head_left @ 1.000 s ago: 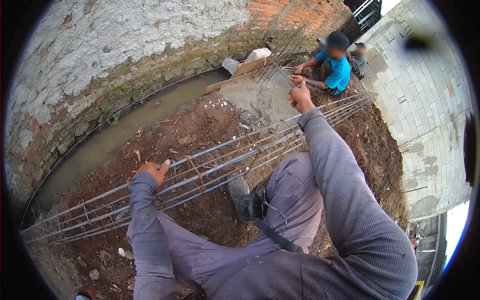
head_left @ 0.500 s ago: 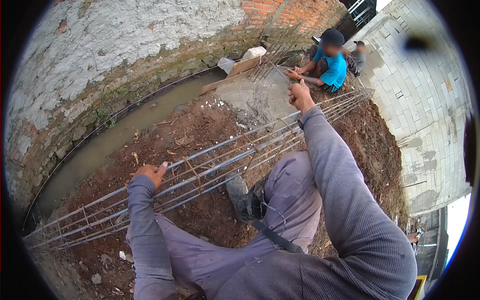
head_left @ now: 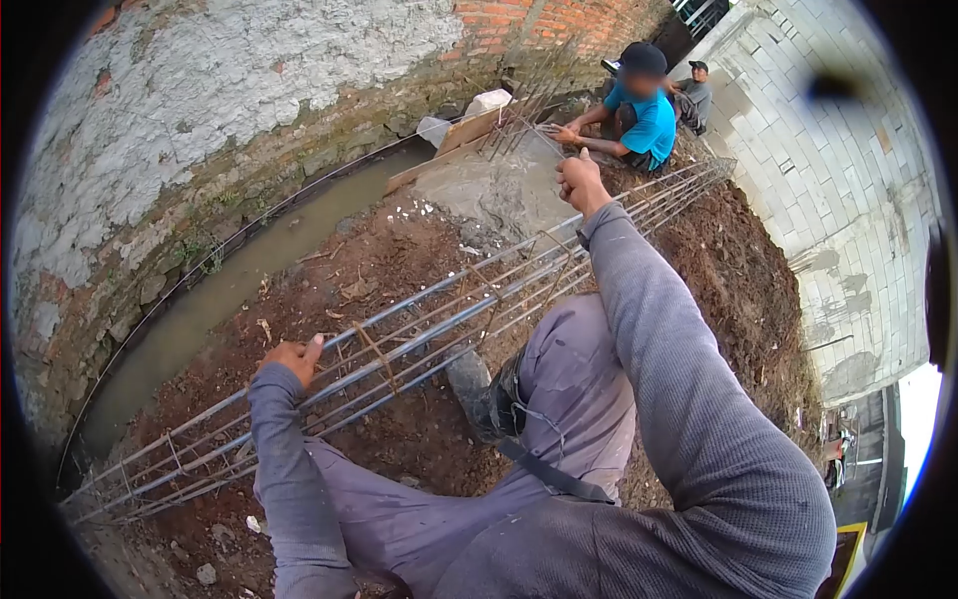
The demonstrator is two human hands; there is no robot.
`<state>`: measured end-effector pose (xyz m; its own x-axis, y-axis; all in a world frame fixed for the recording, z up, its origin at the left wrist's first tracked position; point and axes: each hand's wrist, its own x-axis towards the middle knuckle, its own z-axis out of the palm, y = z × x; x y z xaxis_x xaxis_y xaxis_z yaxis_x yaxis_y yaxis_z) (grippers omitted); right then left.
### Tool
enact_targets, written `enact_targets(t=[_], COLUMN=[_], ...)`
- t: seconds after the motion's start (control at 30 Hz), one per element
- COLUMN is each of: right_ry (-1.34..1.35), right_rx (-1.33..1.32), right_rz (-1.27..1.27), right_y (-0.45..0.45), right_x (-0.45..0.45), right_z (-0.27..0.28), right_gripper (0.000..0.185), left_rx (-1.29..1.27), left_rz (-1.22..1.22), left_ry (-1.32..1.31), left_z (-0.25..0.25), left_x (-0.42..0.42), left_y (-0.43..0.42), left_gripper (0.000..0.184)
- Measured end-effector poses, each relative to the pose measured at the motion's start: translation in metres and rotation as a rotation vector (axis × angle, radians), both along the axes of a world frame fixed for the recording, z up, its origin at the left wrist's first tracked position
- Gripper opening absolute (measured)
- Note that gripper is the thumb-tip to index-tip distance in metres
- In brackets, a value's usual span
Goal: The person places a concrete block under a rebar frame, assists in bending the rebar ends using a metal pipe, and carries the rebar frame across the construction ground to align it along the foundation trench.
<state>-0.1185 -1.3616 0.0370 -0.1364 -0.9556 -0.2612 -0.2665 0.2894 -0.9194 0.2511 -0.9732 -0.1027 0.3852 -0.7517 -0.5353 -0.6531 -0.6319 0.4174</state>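
A long rebar cage (head_left: 399,349) of thin bars with square ties runs diagonally across the view, above brown soil. My left hand (head_left: 294,360) is closed over its top bar, thumb stretched along it; the other fingers are partly hidden. Above the far part of the cage, my right hand (head_left: 582,182) is closed with the thumb side up. Whatever it may hold is too small to make out. My bent knee (head_left: 579,339) and boot (head_left: 469,384) are beside the cage.
A co-worker in a blue shirt (head_left: 649,125) crouches by upright rebar (head_left: 514,130) and wet grey concrete (head_left: 499,190). Another person (head_left: 694,100) sits behind. Muddy water (head_left: 249,275) lies in a ditch along the rough wall (head_left: 220,110). A block wall (head_left: 828,200) stands right.
The view has tilted slightly, shifting the far scene left and up. My left hand keeps its place on the bar, and my right hand stays closed above the cage.
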Motion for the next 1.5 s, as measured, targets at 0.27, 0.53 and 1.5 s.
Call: enact_targets(t=[0.27,0.53,1.5], right_ry=[0.011,0.002,-0.246], right_rx=[0.013,0.046,0.078], right_rz=[-0.037,-0.018,-0.038], right_y=[-0.010,-0.011,-0.036], right_x=[-0.006,-0.009,-0.006], right_z=[-0.006,-0.007,-0.011], right_gripper=[0.068,0.055,0.051], left_rx=[0.003,-0.062,-0.052], left_rz=[-0.020,-0.028,-0.036], left_ry=[-0.025,-0.035,-0.020], left_z=[-0.008,-0.016,-0.010], left_x=[0.002,0.004,0.003], left_y=[0.000,0.002,0.002], left_gripper=[0.075,0.077,0.076])
